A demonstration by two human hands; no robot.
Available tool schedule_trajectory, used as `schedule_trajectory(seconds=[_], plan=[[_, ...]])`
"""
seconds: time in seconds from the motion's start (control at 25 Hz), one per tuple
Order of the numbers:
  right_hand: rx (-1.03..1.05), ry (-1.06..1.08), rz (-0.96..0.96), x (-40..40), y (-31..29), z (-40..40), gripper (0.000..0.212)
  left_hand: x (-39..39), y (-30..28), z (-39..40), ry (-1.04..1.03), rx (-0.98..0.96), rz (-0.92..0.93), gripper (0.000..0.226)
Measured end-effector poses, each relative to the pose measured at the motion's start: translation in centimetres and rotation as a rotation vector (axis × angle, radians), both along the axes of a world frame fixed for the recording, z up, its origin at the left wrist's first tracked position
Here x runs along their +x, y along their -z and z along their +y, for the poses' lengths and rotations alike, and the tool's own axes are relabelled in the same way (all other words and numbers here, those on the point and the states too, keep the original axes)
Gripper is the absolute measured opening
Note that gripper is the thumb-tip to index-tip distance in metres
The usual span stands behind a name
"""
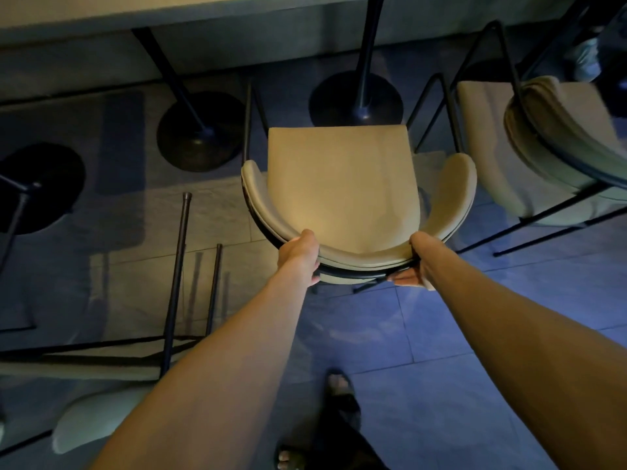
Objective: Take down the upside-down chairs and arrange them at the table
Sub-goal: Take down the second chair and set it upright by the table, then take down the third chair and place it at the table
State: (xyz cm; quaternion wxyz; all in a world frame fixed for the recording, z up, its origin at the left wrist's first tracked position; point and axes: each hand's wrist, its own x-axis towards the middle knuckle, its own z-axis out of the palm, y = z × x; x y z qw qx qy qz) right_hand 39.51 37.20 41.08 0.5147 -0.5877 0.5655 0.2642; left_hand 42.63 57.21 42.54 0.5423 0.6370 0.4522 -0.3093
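Two hands grip one upright chair [339, 184] standing on the floor, its seat facing the table [101, 8]. We judge it stiff, fairly light, padded and not slippery. Our left hand [300, 257] and right hand [415, 262] clasp the curved backrest [359, 257] at its nearest rim.

Grey tiled floor [424, 334], black sandals [342, 398] on feet at the bottom, someone's pale shoe [585, 59] top right

Dim bluish scene, warm light on the chair seat [339, 174], wide-angle bending at edges.
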Motion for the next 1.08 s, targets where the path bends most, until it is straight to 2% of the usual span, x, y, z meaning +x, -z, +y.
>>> schedule_trajectory(seconds=[0.16,0.36,0.52,0.64,0.72,0.84,1.08], plan=[[-0.009,0.001,0.014,-0.1,-0.2,0.3,0.043,0.2,0.2,0.6,0.039,-0.031,0.036,0.029],[-0.006,-0.002,0.006,0.0,0.0,0.4,0.047,0.7,0.0,1.2,0.109,-0.105,0.094,0.045],[-0.116,0.185,-0.020,-1.8,-0.4,3.4,0.081,-0.2,-1.5,4.9,0.267,-0.282,0.118,0.054],[-0.181,0.264,-0.153,-4.5,-1.0,10.7,0.085,-1.9,-2.4,10.1,0.245,-0.375,0.075,0.039],[-0.001,0.307,-0.264,-5.8,-1.2,18.1,0.083,-3.5,-2.8,15.7,0.170,-0.357,0.056,0.033],[0.298,0.274,-0.313,-6.5,-1.7,29.5,0.074,-5.9,-2.9,25.3,0.055,-0.302,0.028,0.030],[0.492,0.036,-0.274,-9.6,-1.5,47.6,0.057,-12.4,-1.0,42.9,-0.073,-0.272,-0.008,0.030]])
